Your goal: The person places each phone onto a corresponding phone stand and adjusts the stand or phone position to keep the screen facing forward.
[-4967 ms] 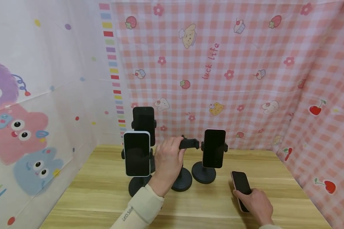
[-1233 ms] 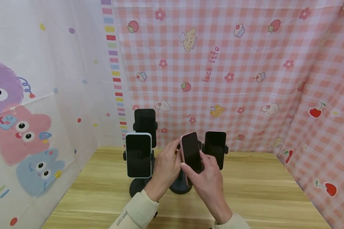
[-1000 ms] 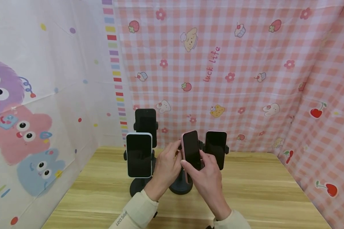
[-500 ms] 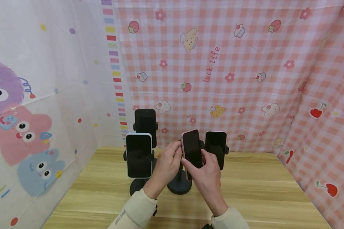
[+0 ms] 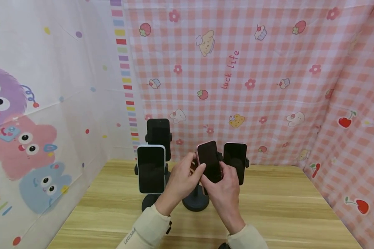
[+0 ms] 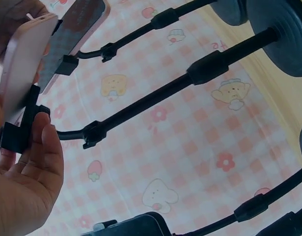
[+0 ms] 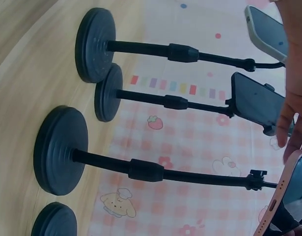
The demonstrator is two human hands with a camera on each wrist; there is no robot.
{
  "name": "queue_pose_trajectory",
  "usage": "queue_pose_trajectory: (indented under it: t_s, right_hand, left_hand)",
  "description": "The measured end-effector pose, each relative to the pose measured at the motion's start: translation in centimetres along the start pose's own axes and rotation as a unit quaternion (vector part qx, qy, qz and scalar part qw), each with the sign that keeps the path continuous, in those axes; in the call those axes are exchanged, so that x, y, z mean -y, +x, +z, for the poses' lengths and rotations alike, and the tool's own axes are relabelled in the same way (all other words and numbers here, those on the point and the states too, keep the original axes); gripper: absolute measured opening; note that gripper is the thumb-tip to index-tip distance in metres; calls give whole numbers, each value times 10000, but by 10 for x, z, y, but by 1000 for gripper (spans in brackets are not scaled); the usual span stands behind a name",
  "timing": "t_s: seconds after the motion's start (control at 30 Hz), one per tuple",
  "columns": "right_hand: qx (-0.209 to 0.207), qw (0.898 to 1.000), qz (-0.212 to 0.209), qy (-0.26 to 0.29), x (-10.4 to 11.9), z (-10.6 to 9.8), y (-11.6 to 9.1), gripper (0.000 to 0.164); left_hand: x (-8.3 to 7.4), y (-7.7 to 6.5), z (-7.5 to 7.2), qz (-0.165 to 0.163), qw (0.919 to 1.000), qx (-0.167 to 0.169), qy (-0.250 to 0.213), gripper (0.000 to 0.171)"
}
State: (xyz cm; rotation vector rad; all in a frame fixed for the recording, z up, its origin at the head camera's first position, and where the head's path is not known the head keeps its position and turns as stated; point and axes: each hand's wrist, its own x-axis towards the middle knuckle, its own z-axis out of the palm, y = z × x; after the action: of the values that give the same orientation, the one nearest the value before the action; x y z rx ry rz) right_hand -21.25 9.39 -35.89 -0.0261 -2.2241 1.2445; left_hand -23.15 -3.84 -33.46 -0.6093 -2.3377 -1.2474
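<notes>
A pink-edged smartphone (image 5: 208, 162), screen towards me, leans slightly at the clamp (image 6: 15, 137) of a black phone stand (image 5: 195, 203). My left hand (image 5: 182, 178) grips that clamp from the left, its thumb at the phone's lower left edge. From below and right, my right hand (image 5: 225, 188) holds the phone by its lower part, thumb on the left edge and fingers at the right edge. In the left wrist view the stand's pole (image 6: 146, 101) runs up to the clamp behind the phone. The right hand's fingers are mostly hidden in the right wrist view.
Phones stand in black holders close by: a pale-edged one (image 5: 151, 169) at front left, a black one (image 5: 159, 133) behind it, and another (image 5: 234, 162) on the right. Their round bases rest on the wooden table (image 5: 283, 207). Patterned cloth (image 5: 268, 103) hangs behind.
Since five seconds ago, my right hand has lifted the pink-edged phone from the table's right side to the middle stand's clamp. Lately the left thumb has moved onto the phone's edge.
</notes>
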Motion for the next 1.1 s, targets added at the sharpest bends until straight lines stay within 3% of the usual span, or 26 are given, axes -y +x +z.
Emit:
queue_pose_trajectory:
  t_s: [0.3,0.83,1.1]
  right_hand:
    - [-458,9985,-273,-128,-1,6,0,70]
    - [-707,9963,-383,-296,4,12,-1,68]
    - [-803,9942,-535,-477,0,15,1,66]
  left_hand:
    - [-4,0,-3,78,9993,-337,-113,22]
    - [-4,1,-3,44,9977,-665,-110,18]
    - [-4,0,0,51,9969,-734,277,24]
